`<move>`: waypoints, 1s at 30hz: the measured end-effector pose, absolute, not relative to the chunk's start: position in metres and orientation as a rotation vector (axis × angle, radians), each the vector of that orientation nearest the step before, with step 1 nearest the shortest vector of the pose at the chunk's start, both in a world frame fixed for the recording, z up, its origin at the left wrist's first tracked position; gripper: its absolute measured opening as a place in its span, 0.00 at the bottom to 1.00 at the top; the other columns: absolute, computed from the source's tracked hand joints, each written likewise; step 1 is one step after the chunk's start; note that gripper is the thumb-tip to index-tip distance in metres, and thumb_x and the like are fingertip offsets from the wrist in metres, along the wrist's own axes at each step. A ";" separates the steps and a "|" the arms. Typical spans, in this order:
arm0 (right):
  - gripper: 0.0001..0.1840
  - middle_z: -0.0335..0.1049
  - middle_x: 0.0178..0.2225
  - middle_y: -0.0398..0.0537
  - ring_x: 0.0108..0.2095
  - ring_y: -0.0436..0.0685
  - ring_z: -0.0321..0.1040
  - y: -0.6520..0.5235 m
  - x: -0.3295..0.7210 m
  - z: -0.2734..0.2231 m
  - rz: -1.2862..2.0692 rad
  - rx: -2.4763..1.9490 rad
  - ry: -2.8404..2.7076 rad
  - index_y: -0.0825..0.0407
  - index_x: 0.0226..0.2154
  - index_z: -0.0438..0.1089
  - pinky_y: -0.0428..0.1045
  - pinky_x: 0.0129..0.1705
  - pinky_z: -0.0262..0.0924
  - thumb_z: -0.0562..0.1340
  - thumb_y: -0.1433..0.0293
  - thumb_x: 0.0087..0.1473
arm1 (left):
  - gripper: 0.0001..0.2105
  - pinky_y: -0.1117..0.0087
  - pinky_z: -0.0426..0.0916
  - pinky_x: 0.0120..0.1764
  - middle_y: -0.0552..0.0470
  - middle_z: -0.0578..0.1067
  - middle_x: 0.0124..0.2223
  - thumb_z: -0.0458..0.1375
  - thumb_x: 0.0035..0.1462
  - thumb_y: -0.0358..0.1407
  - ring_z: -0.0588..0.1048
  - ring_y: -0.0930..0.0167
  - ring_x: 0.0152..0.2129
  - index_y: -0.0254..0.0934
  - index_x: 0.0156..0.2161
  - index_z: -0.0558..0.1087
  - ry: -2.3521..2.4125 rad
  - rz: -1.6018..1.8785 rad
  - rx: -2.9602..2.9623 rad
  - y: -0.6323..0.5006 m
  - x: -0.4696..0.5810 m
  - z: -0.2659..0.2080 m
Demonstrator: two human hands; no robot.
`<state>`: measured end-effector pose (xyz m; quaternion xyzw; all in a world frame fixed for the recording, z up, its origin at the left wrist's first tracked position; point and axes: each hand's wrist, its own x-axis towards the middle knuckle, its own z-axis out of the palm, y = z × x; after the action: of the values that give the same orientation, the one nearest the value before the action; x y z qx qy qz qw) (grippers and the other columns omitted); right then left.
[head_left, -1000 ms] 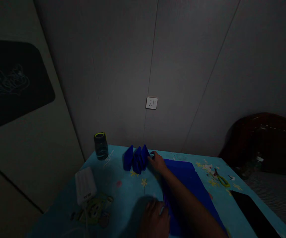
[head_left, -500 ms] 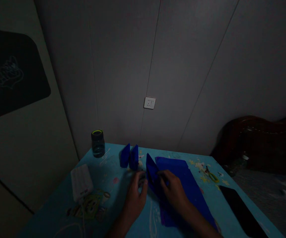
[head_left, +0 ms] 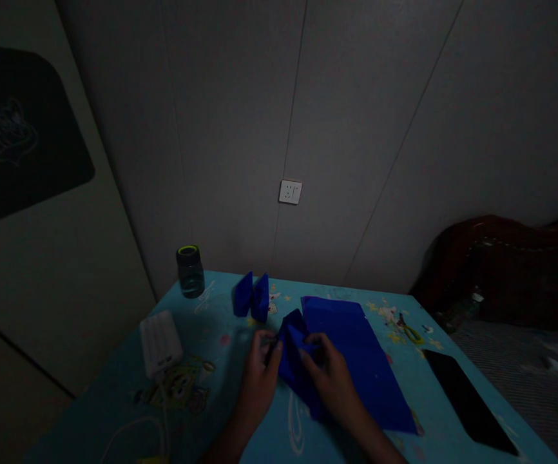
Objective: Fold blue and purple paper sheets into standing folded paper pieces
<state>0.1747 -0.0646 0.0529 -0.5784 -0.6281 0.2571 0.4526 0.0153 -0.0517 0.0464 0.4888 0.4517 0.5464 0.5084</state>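
Between my hands is a folded piece of blue paper, raised a little over the table and partly covered by my fingers. My left hand pinches its left edge with thumb and fingers. On the other side my right hand grips a fold of the same paper. Under and beside my right hand lies a stack of flat blue sheets. Behind my left hand stands a folded blue paper shape with two upright points.
The blue patterned table carries a dark bottle, a white power strip or charger with its cable, yellow-handled scissors and a flat black slab. A wall with a socket rises behind.
The blue paper has turned and its top has opened out between my hands. My left hand has closed on its left edge. The view has tilted slightly.
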 end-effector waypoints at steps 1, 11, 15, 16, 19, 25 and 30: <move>0.14 0.75 0.30 0.46 0.27 0.56 0.70 -0.064 0.173 0.053 0.651 -1.413 -1.534 0.51 0.40 0.71 0.48 0.28 0.64 0.62 0.58 0.58 | 0.13 0.72 0.65 0.27 0.58 0.73 0.27 0.54 0.61 0.47 0.73 0.71 0.22 0.40 0.41 0.63 1.114 1.300 1.198 -0.050 0.014 0.044; 0.18 0.78 0.48 0.54 0.46 0.61 0.76 -0.077 0.158 0.034 0.382 -1.405 -1.640 0.50 0.51 0.73 0.54 0.49 0.70 0.55 0.65 0.63 | 0.24 0.59 0.69 0.49 0.39 0.72 0.53 0.47 0.48 0.17 0.75 0.61 0.47 0.36 0.51 0.66 1.753 1.124 1.814 -0.043 0.015 0.028; 0.20 0.76 0.51 0.54 0.49 0.60 0.75 -0.081 0.156 0.026 0.266 -1.408 -1.695 0.50 0.55 0.70 0.54 0.51 0.70 0.53 0.67 0.64 | 0.22 0.62 0.69 0.46 0.42 0.68 0.54 0.48 0.47 0.17 0.76 0.63 0.43 0.38 0.46 0.67 1.759 1.059 1.849 -0.045 0.019 0.042; 0.20 0.76 0.51 0.54 0.49 0.60 0.75 -0.082 0.156 0.025 0.242 -1.398 -1.713 0.50 0.56 0.69 0.54 0.52 0.70 0.52 0.68 0.65 | 0.20 0.62 0.69 0.45 0.44 0.69 0.51 0.49 0.47 0.17 0.75 0.64 0.42 0.39 0.44 0.66 1.729 1.052 1.848 -0.044 0.019 0.044; 0.22 0.76 0.50 0.55 0.49 0.60 0.75 -0.084 0.158 0.025 0.174 -1.389 -1.771 0.50 0.57 0.69 0.55 0.51 0.71 0.51 0.70 0.64 | 0.14 0.63 0.69 0.45 0.48 0.71 0.42 0.51 0.50 0.20 0.75 0.64 0.40 0.40 0.39 0.65 1.646 1.058 1.842 -0.039 0.017 0.046; 0.26 0.77 0.49 0.55 0.46 0.61 0.77 -0.086 0.160 0.021 0.100 -1.398 -1.881 0.49 0.59 0.67 0.55 0.47 0.73 0.50 0.75 0.61 | 0.15 0.64 0.68 0.45 0.47 0.75 0.42 0.53 0.48 0.20 0.75 0.64 0.41 0.39 0.41 0.66 1.519 1.049 1.832 -0.027 0.011 0.038; 0.27 0.77 0.49 0.56 0.44 0.61 0.78 -0.084 0.161 0.016 0.100 -1.460 -1.930 0.49 0.59 0.66 0.55 0.46 0.73 0.50 0.76 0.60 | 0.14 0.66 0.68 0.41 0.49 0.79 0.38 0.57 0.49 0.25 0.78 0.63 0.37 0.40 0.42 0.69 1.426 1.013 1.793 -0.020 0.010 0.036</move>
<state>0.1608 -0.0838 0.0158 -0.5642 -0.7458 0.0385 0.3521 0.0098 -0.0201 0.0362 0.6798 0.5406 0.3840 0.3132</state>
